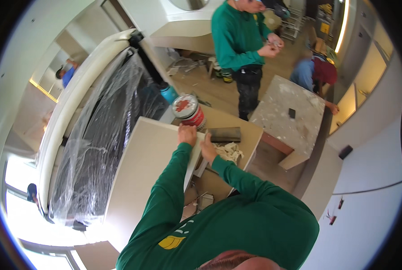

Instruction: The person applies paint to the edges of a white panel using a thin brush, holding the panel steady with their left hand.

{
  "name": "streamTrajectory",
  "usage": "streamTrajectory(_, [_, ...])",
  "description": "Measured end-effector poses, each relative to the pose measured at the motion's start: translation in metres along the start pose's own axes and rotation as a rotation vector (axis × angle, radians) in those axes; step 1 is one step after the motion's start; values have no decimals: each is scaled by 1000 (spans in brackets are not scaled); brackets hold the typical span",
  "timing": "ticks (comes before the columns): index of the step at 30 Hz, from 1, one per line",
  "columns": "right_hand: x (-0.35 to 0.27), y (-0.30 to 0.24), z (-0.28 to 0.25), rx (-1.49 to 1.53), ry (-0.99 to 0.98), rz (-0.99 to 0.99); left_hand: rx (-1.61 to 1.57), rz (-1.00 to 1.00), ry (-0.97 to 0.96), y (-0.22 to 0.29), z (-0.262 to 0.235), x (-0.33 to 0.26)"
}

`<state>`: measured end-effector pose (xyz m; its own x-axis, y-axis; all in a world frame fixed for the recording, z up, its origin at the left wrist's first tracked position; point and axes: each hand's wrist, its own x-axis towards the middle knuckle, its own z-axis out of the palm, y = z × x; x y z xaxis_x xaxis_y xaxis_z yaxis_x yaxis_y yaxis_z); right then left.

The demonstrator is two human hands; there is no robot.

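**Both hands on panel's far end**

Panel = long pale board. Its long axis runs from lower left, near the person, up and right to its far end by the can. Far end rests on a tan bench.

L hand sits on the panel's far top edge, fingers curled down over it, pressed together, gripping the edge itself. R hand is just beside it, to the right, at the panel's right corner, where the panel meets the bench. R fingers look closed, pressing or pinching at the edge; can't tell if anything small is in them. L hand is the one farther up the panel; R is nearer the scraper.

Scraper: dark, flat, lying on the bench just past the R hand, long side across, touching neither hand. A heap of pale scraps lies just right of the R hand.

Counts:
- panel: 1
- can, red and white lid: 1, beyond the L hand
- scraper: 1
- teal bottle: 1, behind the can
- other people close by: 2, one standing in green top, one crouched at a speckled slab
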<state>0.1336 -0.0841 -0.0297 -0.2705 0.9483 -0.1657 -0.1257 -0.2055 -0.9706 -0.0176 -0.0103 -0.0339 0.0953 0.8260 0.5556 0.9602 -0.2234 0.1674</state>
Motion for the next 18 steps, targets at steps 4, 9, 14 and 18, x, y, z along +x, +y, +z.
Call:
streamTrajectory(4, [12,4,-6,-15,57,7,78,-27,-180,10,-7,12])
streamTrajectory(9, [20,10,2,-163,191,-154,45,17,-103,23,-13,28])
streamTrajectory(14, [-9,-52,-45,436,-132,265,-16,-51,-162,19,-20,7])
streamTrajectory(18, [6,1,-48,444,76,-7,28,1,-153,19,-23,19])
